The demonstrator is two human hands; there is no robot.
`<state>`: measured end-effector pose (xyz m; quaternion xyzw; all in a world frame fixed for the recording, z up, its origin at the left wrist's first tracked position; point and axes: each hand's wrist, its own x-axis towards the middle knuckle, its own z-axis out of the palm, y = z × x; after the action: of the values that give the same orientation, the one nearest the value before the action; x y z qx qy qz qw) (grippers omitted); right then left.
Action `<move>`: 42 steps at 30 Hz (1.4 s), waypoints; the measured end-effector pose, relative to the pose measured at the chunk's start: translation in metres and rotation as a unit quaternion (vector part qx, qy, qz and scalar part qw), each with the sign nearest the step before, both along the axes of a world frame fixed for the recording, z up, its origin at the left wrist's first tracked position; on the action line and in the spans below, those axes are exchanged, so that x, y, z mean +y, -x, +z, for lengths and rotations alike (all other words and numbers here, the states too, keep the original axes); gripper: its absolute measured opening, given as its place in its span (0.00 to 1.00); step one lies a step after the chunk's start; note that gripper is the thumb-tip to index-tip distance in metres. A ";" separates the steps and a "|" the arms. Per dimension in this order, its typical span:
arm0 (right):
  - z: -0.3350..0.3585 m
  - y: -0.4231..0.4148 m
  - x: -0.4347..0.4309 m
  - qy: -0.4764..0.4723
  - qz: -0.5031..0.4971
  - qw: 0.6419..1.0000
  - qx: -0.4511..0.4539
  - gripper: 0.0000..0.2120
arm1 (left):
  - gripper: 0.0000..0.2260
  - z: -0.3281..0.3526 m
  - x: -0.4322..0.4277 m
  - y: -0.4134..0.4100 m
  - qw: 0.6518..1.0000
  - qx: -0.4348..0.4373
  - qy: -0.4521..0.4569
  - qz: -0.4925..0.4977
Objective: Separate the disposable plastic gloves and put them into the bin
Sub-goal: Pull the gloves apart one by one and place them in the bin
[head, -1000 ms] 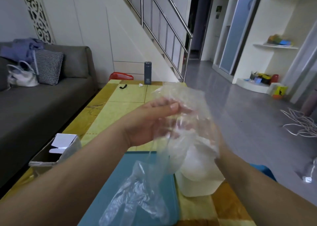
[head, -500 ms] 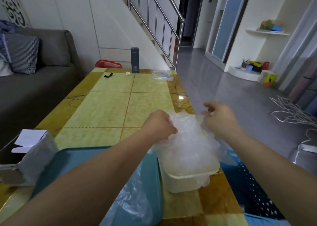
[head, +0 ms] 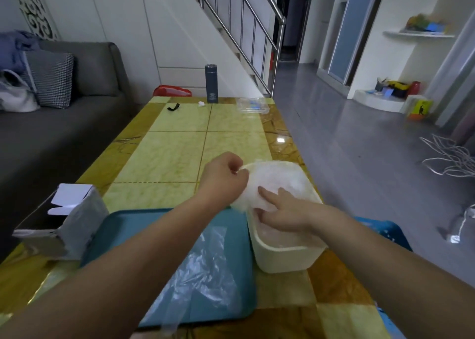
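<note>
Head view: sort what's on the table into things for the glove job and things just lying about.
Job: left hand pinching the crumpled gloves, right hand pressing on them, white bin, flat gloves on teal tray.
Lying about: dark flask, clear plastic box, black clip.

two bare arms fill the lower part of the view: the left forearm (head: 128, 256) shows long and smooth, and the right forearm (head: 385, 256) looks broader close to the lens. the left hand (head: 223, 176) and right hand (head: 282, 211) are likewise uncovered from wrist to fingertips. the wide lens stretches both arms toward the bottom corners, where the frame cuts them off.
</note>
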<state>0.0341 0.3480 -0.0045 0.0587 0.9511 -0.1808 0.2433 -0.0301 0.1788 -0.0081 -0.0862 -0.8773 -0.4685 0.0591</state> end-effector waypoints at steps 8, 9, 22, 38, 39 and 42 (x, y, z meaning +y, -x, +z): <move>-0.038 0.018 -0.028 -0.174 0.006 0.984 -0.032 0.31 | 0.23 -0.069 -0.099 -0.023 0.915 -0.163 0.368 -0.022; -0.038 0.015 -0.030 -0.178 0.000 0.983 -0.033 0.31 | 0.25 -0.077 -0.105 -0.027 0.912 -0.175 0.371 -0.014; 0.044 -0.032 -0.019 0.104 -0.086 0.939 0.315 0.16 | 0.06 0.007 -0.093 -0.055 0.960 -0.252 -0.024 -0.119; 0.061 -0.052 0.013 0.049 0.060 0.934 0.349 0.26 | 0.10 0.040 0.057 -0.012 0.959 -0.187 -0.179 -0.115; 0.054 -0.047 0.012 0.039 0.064 0.954 0.290 0.28 | 0.08 0.035 0.063 -0.009 0.965 -0.182 -0.159 -0.100; 0.032 -0.027 0.007 0.037 0.033 0.987 0.153 0.38 | 0.12 0.020 0.072 0.001 0.972 -0.190 -0.118 -0.077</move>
<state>0.0614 0.3548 0.0278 -0.0103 0.9714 -0.2141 0.1024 -0.0307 0.2511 0.0115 -0.0553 -0.8018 -0.5795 -0.1348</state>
